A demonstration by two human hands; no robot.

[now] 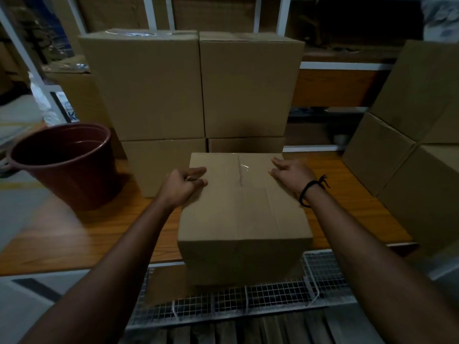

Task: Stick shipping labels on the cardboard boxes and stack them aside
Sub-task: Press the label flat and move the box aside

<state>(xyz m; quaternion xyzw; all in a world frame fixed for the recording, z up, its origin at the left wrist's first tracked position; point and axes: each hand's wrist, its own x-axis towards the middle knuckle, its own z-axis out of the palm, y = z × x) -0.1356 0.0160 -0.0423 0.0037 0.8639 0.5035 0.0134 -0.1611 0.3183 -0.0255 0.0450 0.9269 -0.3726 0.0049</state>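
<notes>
Wire mesh trays (260, 297) run along the near edge, just below the wooden table (74, 234); from there, going left to right, a dark red plastic bucket (67, 165) stands upright on the table's left part, mouth up. Next comes the left hand (182, 186), resting on the top left edge of the closed cardboard box (244, 217) in the middle of the table — its fingers (197, 171) are loosely curled, half open, thumb and forefinger near each other but closed on nothing that I can make out. A taped seam runs down the centre of the box top; no label shows on it. Behind it stand the stacked boxes (193, 85), two wide and two high, touching one another. The right hand (291, 176) lies on the far right of the box top, fingers stretched flat and open, pointing left, gripping nothing; a black cord bracelet (310, 191) circles that wrist. Further right — another pile of boxes (407, 135) at the table's edge.
</notes>
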